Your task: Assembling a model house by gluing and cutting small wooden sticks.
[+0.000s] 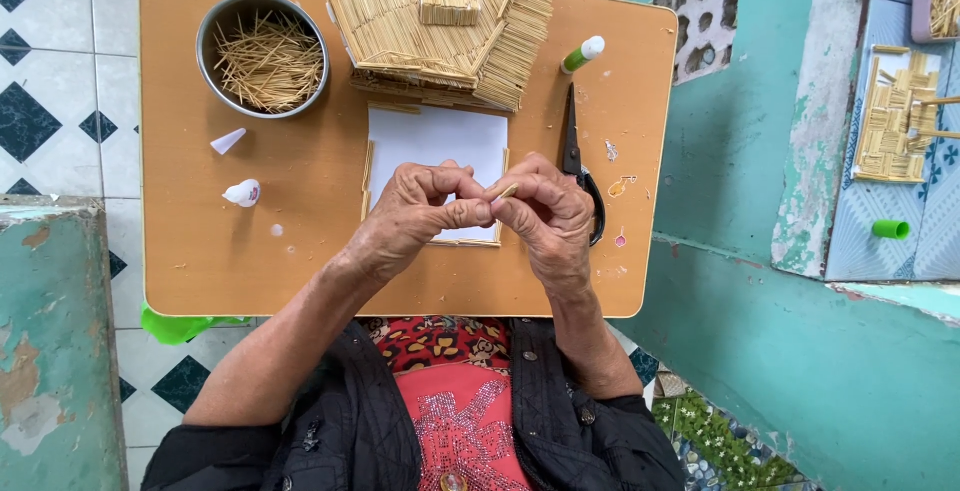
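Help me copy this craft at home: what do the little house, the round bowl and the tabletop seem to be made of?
House: thin pale sticks, probably wood or bamboo, laid in matte rows. Round bowl: seemingly metal, its grey rim dully shiny; it holds loose sticks of the same kind. Tabletop: smooth orange-brown, likely laminate over board. Both hands, left hand and right hand, pinch one such stick.

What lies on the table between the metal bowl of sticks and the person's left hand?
In the head view, a white cone-shaped cap and a small white glue bottle lie between the metal bowl and left hand.
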